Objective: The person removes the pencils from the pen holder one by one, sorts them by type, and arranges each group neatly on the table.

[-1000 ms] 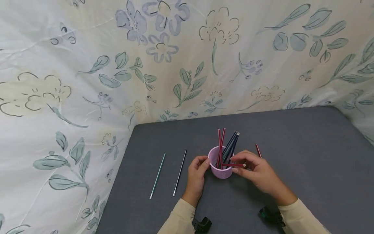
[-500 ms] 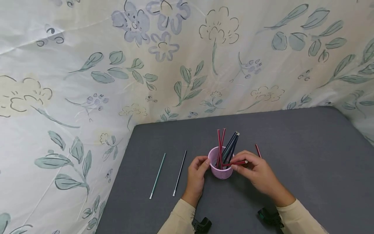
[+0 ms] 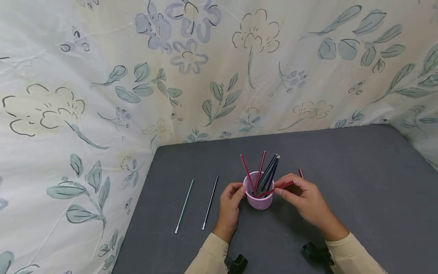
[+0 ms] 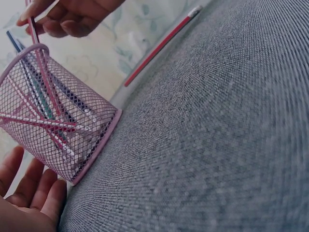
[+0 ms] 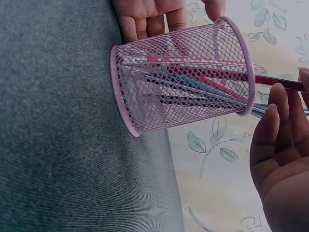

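Note:
A pink mesh pencil cup [image 3: 259,204] stands upright on the grey table, with red pencils [image 3: 261,163] and dark pencils [image 3: 273,167] leaning inside; a green one shows through the mesh in the left wrist view. My left hand [image 3: 230,207] holds the cup's left side, thumb at the rim. Over the right rim, my right hand [image 3: 304,199] pinches a slanted red pencil [image 3: 286,184], whose lower end is inside the cup. Through the mesh [image 5: 193,72] in the right wrist view, several pencils lie crossed.
Left of the cup, a green pencil [image 3: 184,205] and a dark pencil [image 3: 210,202] lie apart on the grey tabletop [image 3: 369,182]. Another red pencil [image 4: 159,46] lies behind the right hand. A flowered cloth [image 3: 219,68] hangs behind the table.
The pinched red pencil has tilted from nearly level to rising rightward, as my right hand shifted slightly right and up. One red pencil in the cup now leans left. My left hand stays put.

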A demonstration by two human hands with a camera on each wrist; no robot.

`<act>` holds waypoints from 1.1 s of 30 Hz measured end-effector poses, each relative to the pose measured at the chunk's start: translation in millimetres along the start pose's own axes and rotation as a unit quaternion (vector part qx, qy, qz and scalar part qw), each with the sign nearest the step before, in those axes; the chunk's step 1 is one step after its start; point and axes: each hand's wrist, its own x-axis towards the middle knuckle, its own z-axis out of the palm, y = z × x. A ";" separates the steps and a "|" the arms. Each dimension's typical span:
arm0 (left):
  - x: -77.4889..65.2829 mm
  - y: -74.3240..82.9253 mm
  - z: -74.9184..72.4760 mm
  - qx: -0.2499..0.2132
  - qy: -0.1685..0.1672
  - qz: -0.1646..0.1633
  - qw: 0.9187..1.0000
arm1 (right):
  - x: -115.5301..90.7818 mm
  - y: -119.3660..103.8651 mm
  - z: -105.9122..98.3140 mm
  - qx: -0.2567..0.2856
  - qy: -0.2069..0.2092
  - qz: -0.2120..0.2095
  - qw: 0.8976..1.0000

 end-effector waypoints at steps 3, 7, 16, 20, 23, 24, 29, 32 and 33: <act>0.8 0.2 0.6 0.003 0.001 -0.001 1.000 | 1.7 -1.1 -3.5 0.007 0.006 0.006 1.000; 0.4 -0.7 0.5 0.005 -0.001 0.003 1.000 | 0.5 -2.4 -6.9 0.006 0.018 0.020 1.000; -1.1 -3.3 0.5 -0.001 -0.003 0.008 1.000 | -1.1 -3.1 -12.2 0.000 0.049 0.047 0.998; -1.7 -4.8 -0.2 0.004 -0.002 0.009 1.000 | -3.2 -3.3 -14.1 -0.007 0.058 0.060 0.997; -2.6 -4.9 -1.1 0.002 -0.002 0.011 1.000 | -4.5 -4.0 -15.4 0.004 0.066 0.071 0.995; -2.8 -4.8 -1.3 0.000 -0.002 0.011 1.000 | -4.7 -4.2 -15.9 0.010 0.070 0.076 0.995; -3.0 -5.3 -2.7 0.001 -0.004 0.011 1.000 | -5.1 -5.9 -17.7 0.051 0.094 0.093 0.990; -3.1 -5.0 -3.3 0.002 -0.006 0.010 1.000 | -5.1 -6.4 -19.3 0.059 0.110 0.092 0.988; -3.2 -4.8 -3.4 0.004 -0.006 0.010 1.000 | -5.0 -6.4 -19.9 0.054 0.114 0.091 0.988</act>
